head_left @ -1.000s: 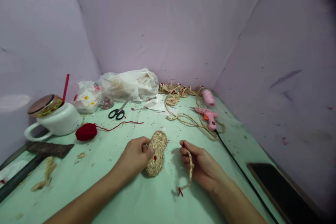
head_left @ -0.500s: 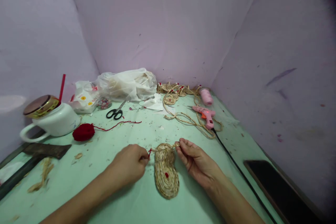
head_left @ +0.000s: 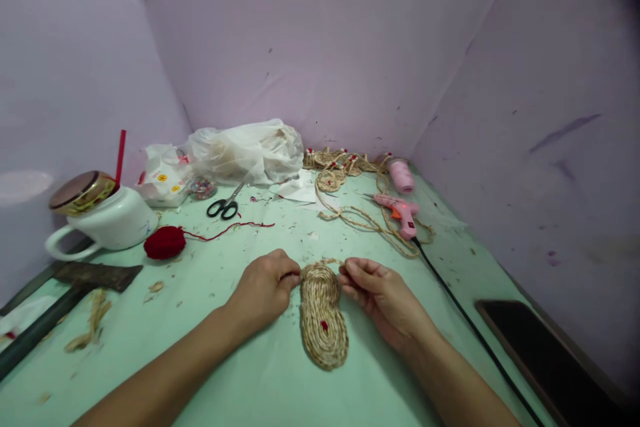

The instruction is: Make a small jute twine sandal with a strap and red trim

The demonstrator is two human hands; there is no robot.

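Our right fingers (head_left: 358, 269) pinch one end of thin braid (head_left: 327, 260). Our left fingers (head_left: 287, 266) seem to pinch other end; tip hidden, so not sure. Braid runs across top of sole (head_left: 319, 303). Sole lies flat on counter (head_left: 250, 380), top between our fingers, wide part with red dot (head_left: 325, 325) toward us. We think braid light and bendy: hold near ends, pull softly, might fray. Sole looks light, firm, rough, not slippery. We'd take it by side edges, keep it flat, so coils don't come loose.
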